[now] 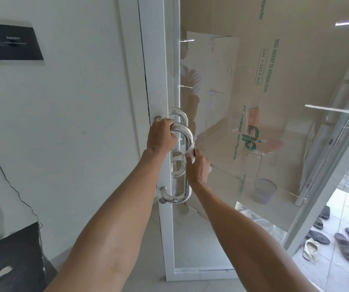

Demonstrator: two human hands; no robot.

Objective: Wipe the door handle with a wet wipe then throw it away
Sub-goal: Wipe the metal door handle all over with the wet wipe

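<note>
A shiny chrome D-shaped door handle [187, 187] is fixed to the white frame of a glass door [222, 249]. My left hand [161, 137] is wrapped around the handle's top bend. My right hand [198, 165] holds a crumpled white wet wipe [190, 151] pressed against the upright bar of the handle, about halfway down. A second handle shows through the glass on the door's far side. Most of the wipe is hidden inside my fingers.
A white wall [74, 112] with a dark plaque [12, 42] lies to the left. A black box [9, 260] and a thin cable [11, 186] are at lower left. A blue basket [264, 189] shows in the glass. Several sandals [342, 243] lie outside at lower right.
</note>
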